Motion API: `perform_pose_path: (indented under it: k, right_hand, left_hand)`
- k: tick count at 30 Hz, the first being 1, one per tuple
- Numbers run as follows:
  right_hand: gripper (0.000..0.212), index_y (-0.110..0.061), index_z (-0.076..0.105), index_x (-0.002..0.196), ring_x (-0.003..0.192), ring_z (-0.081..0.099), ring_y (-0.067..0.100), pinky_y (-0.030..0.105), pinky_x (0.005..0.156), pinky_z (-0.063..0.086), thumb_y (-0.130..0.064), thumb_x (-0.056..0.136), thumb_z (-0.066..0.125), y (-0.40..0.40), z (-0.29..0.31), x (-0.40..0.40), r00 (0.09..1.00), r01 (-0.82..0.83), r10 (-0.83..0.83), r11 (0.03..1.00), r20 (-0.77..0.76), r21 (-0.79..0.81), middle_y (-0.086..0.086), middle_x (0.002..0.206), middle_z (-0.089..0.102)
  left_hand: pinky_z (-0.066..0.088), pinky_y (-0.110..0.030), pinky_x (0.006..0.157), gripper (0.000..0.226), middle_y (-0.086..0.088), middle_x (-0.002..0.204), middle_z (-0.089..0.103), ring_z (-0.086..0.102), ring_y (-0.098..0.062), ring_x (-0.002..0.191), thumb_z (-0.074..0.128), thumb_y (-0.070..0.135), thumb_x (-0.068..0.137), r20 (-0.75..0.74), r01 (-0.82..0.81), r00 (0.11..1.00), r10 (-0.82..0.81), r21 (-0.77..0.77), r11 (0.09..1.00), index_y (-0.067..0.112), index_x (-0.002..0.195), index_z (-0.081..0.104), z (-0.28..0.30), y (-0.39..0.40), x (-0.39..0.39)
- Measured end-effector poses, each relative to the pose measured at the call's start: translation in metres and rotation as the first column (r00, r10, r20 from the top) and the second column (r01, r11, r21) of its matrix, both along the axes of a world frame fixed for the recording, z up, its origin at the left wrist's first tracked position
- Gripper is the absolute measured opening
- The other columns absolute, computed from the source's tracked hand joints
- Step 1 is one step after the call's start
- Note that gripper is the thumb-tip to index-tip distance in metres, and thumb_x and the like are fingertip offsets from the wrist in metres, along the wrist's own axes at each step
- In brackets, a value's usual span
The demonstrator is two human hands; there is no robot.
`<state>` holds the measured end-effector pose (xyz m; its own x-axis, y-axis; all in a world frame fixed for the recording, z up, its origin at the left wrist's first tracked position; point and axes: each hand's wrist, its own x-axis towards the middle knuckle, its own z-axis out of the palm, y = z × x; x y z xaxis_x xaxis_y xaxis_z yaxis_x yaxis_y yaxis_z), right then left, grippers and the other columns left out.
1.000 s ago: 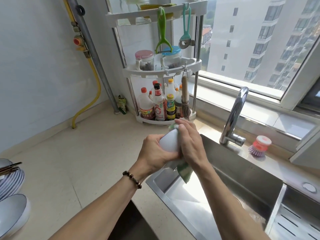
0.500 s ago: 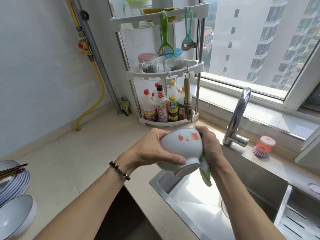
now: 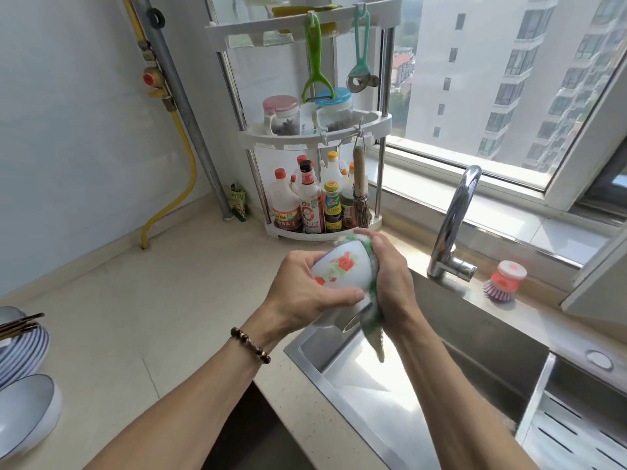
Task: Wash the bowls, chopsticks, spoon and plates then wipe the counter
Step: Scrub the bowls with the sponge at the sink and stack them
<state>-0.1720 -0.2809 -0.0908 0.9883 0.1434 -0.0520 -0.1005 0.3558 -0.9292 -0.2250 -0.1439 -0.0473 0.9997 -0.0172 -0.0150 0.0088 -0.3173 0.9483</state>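
A white bowl with red flowers [image 3: 341, 268] is tipped on its side above the near left corner of the steel sink [image 3: 475, 337]. My left hand [image 3: 305, 293] grips the bowl round its outside, thumb along the lower edge. My right hand [image 3: 390, 283] presses a green and white dishcloth [image 3: 373, 329] against the bowl's mouth; a tail of the cloth hangs down. At the far left edge lies a stack of blue-striped plates [image 3: 23, 351] with dark chopsticks [image 3: 20, 323] across them, and a white-blue bowl [image 3: 25, 408] in front.
A beige counter [image 3: 152, 317] runs left of the sink. A white corner rack [image 3: 319, 137] with sauce bottles and jars stands at the back. The chrome tap [image 3: 454, 225] rises behind the sink, a red dish brush [image 3: 505, 281] beside it. A drain basket [image 3: 576, 432] sits at right.
The bowl has turned in my hands, its flowered side now facing me. My right hand with the cloth has moved round the rim. The view has shifted a little.
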Motion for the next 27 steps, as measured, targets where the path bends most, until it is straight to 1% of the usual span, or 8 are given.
perform_pose_path:
  k: [4,9,14,15,19,21,24,27]
  right_hand:
    - [0.044,-0.035,0.055,0.133,0.116,0.061,0.019,0.038,0.097,0.054,-0.049,0.093,0.041,0.016,-0.02,-0.012,0.974,0.075,-0.021,0.969,0.224,-0.234,0.003,0.13,0.057]
    - [0.035,-0.015,0.067,0.116,0.085,0.069,0.034,0.044,0.076,0.058,-0.041,0.094,0.057,0.0,-0.018,0.004,0.975,-0.128,0.165,0.964,-0.147,0.232,0.019,0.101,0.068]
    - [0.036,-0.028,0.063,0.125,0.108,0.062,0.014,0.03,0.089,0.054,-0.042,0.097,0.045,0.013,-0.017,0.0,0.949,0.011,0.09,0.948,0.303,-0.317,0.001,0.122,0.06]
    - [0.036,-0.03,0.064,0.124,0.108,0.062,0.012,0.031,0.092,0.053,-0.043,0.095,0.046,0.015,-0.019,-0.002,0.942,0.029,0.085,0.943,0.324,-0.333,-0.002,0.12,0.061]
    - [0.03,-0.014,0.069,0.101,0.08,0.07,0.031,0.042,0.07,0.057,-0.039,0.095,0.054,0.0,-0.01,0.0,0.985,-0.135,0.152,0.974,-0.081,0.183,0.016,0.093,0.07]
    - [0.041,-0.006,0.07,0.095,0.073,0.069,0.034,0.038,0.064,0.057,-0.043,0.095,0.052,-0.009,-0.007,0.001,0.935,-0.16,0.233,0.949,-0.265,0.271,0.021,0.086,0.07]
    - [0.041,-0.008,0.071,0.084,0.07,0.065,0.035,0.037,0.061,0.053,-0.047,0.085,0.059,-0.015,-0.005,0.007,0.955,-0.119,0.15,0.984,-0.254,0.131,0.02,0.08,0.069]
    - [0.043,-0.007,0.063,0.073,0.068,0.057,0.03,0.04,0.066,0.043,-0.05,0.073,0.058,-0.017,0.007,0.016,0.999,-0.038,0.039,0.954,-0.003,-0.297,0.015,0.072,0.063]
  left_hand:
    - [0.062,-0.05,0.065,0.028,-0.004,0.076,0.075,0.074,-0.025,0.073,0.093,0.023,0.06,0.021,-0.03,0.999,0.027,0.183,0.983,0.013,0.078,0.073,-0.009,0.002,0.005]
    - [0.063,-0.042,0.069,0.028,-0.007,0.084,0.076,0.075,-0.023,0.077,0.092,0.005,0.066,0.001,0.052,0.999,-0.052,0.128,0.99,0.004,0.088,0.074,-0.007,0.0,-0.005]
    - [0.056,-0.023,0.06,0.024,0.001,0.074,0.073,0.071,-0.012,0.07,0.088,-0.003,0.068,-0.041,-0.007,0.999,0.006,-0.023,1.0,0.007,0.083,0.072,-0.004,0.005,-0.003]
    - [0.055,-0.023,0.06,0.024,0.002,0.073,0.072,0.071,-0.011,0.069,0.087,-0.004,0.069,-0.047,0.014,0.999,-0.015,-0.019,1.0,0.008,0.082,0.071,-0.004,0.006,-0.003]
    - [0.059,-0.029,0.065,0.026,-0.007,0.083,0.075,0.074,-0.02,0.077,0.087,-0.005,0.067,-0.004,0.108,0.994,-0.109,-0.071,0.992,0.005,0.086,0.073,0.003,0.004,-0.008]
    - [0.06,-0.029,0.067,0.03,-0.009,0.089,0.075,0.074,-0.024,0.082,0.087,0.0,0.064,0.003,0.17,0.985,-0.171,-0.149,0.974,0.004,0.09,0.073,0.008,0.005,-0.01]
    - [0.061,-0.033,0.071,0.043,-0.009,0.092,0.076,0.074,-0.025,0.087,0.096,0.013,0.055,-0.093,0.271,0.956,-0.28,-0.099,0.958,0.008,0.091,0.073,0.013,0.012,-0.004]
    - [0.062,-0.045,0.078,0.051,-0.008,0.097,0.076,0.074,-0.026,0.089,0.094,0.028,0.054,-0.223,0.291,0.94,-0.258,0.128,0.948,0.012,0.098,0.074,0.02,0.01,0.009]
